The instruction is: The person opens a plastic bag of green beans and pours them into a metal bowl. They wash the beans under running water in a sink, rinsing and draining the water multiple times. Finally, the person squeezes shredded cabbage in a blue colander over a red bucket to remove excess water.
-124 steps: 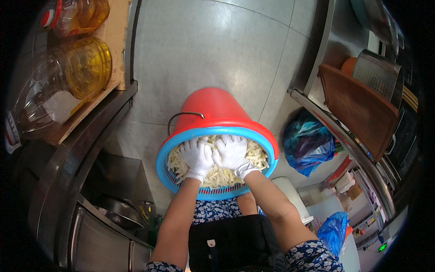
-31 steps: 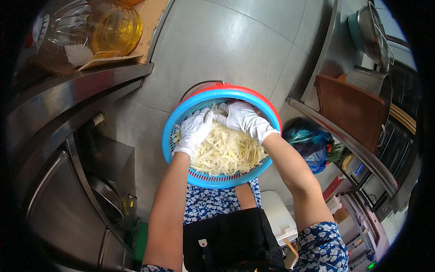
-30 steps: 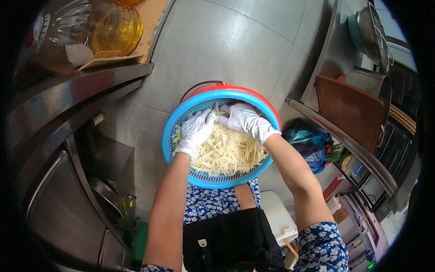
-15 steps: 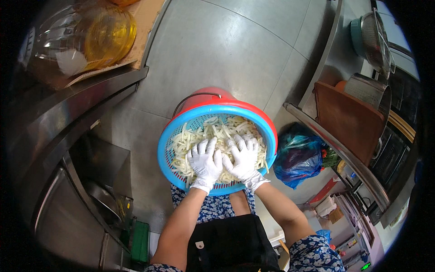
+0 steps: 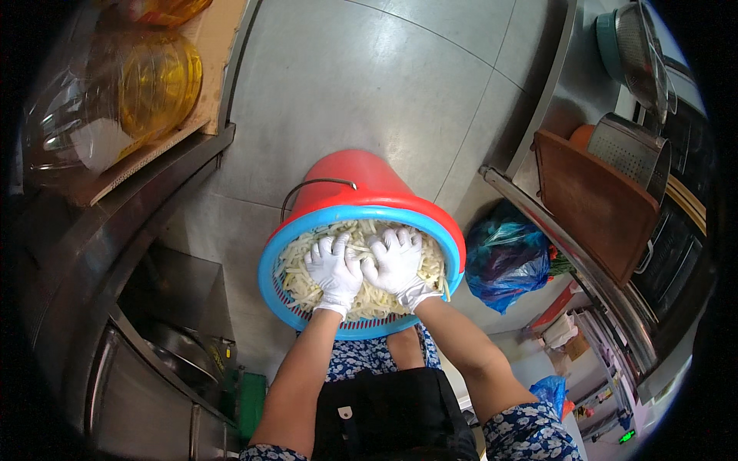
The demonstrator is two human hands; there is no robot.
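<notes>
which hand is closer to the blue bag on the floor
Right. The right hand rests on the strips in the basket on the side toward the blue bag; the left hand is further across.

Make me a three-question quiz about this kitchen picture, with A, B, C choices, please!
1. Where does the blue basket sit?
A. On top of the red bucket
B. On a shelf
C. Inside the sink

2. What colour are the gloves on the two hands?
A. Black
B. White
C. Yellow

3. What are the hands doing?
A. Hanging in the air above the basket
B. Gripping the bucket handle
C. Pressing down, fingers spread, on the pale strips

Answers:
1. A: the basket's rim rests on the bucket's mouth, with the floor around it.
2. B: both the left hand and the right hand wear white gloves.
3. C: both hands lie flat, side by side, on the pile of strips inside the basket.
</notes>
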